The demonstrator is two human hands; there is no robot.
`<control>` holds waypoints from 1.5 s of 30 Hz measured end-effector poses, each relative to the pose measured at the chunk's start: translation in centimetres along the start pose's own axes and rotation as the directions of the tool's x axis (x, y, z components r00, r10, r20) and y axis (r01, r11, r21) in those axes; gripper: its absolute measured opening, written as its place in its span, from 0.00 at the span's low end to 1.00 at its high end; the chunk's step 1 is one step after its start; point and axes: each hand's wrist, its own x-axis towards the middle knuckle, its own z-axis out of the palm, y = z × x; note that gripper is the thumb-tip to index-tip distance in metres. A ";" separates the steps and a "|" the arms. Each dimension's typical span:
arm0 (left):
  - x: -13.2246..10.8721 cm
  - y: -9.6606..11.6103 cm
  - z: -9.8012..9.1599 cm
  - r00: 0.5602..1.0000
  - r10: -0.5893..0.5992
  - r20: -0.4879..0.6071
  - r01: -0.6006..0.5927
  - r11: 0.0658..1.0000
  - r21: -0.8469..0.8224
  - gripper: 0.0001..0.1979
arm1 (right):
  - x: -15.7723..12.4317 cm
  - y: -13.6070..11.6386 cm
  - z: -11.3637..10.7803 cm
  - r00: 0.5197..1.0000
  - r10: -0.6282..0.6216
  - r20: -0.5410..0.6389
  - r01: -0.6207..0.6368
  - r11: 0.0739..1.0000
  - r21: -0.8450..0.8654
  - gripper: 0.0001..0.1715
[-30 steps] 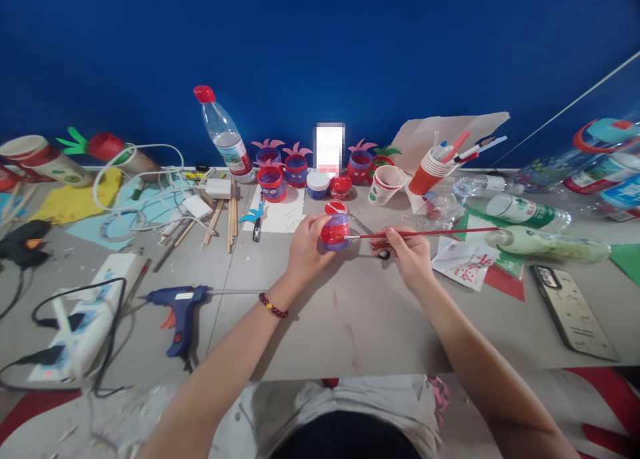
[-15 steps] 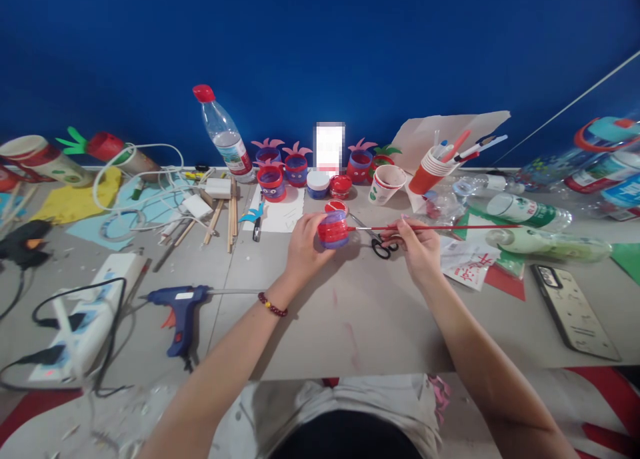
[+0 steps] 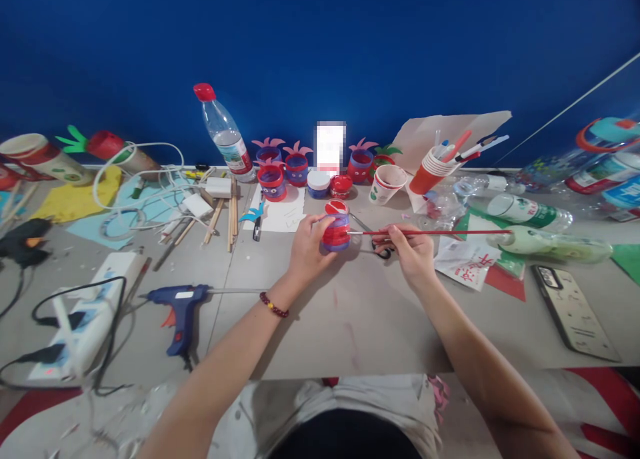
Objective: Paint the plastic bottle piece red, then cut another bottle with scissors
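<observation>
My left hand (image 3: 309,248) is closed around the left side of a small cup (image 3: 336,232), painted red round the middle with purple bands at top and bottom. A long red paintbrush (image 3: 450,232) is pinched in my right hand (image 3: 409,246). Its tip meets the cup's right side, over the red band. Behind the cup lies a round lid with red paint (image 3: 337,208). An open jar of red paint (image 3: 341,186) and a white-lidded purple jar (image 3: 319,183) stand farther back. Scissors (image 3: 383,249) lie partly hidden beneath my right hand.
Painted cups with paper leaves (image 3: 271,182) line the wall. A blue glue gun (image 3: 183,312) and a power strip (image 3: 95,319) are at left. Paper cups with pens (image 3: 430,169), plastic bottles (image 3: 530,209) and a phone (image 3: 575,311) are at right.
My right hand has shifted slightly left and down with the paintbrush, and the brush tip sits a little lower on the cup. The cup has turned or tilted slightly in my left hand.
</observation>
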 end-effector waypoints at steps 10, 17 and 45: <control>-0.2 -0.1 -0.1 0.999 -0.018 -0.047 0.019 1.000 0.012 0.29 | 0.8 -0.6 -0.8 0.995 -0.071 -0.065 0.065 0.994 -0.085 0.24; -0.1 -0.3 0.0 0.999 -0.028 -0.031 0.028 0.999 0.019 0.32 | 0.5 -0.4 -0.8 0.998 -0.026 -0.064 0.030 0.998 0.059 0.22; -0.1 -0.2 0.0 0.999 -0.039 -0.027 0.038 0.999 -0.019 0.30 | 0.3 0.1 -0.7 0.995 -0.026 -0.099 0.032 0.997 0.067 0.19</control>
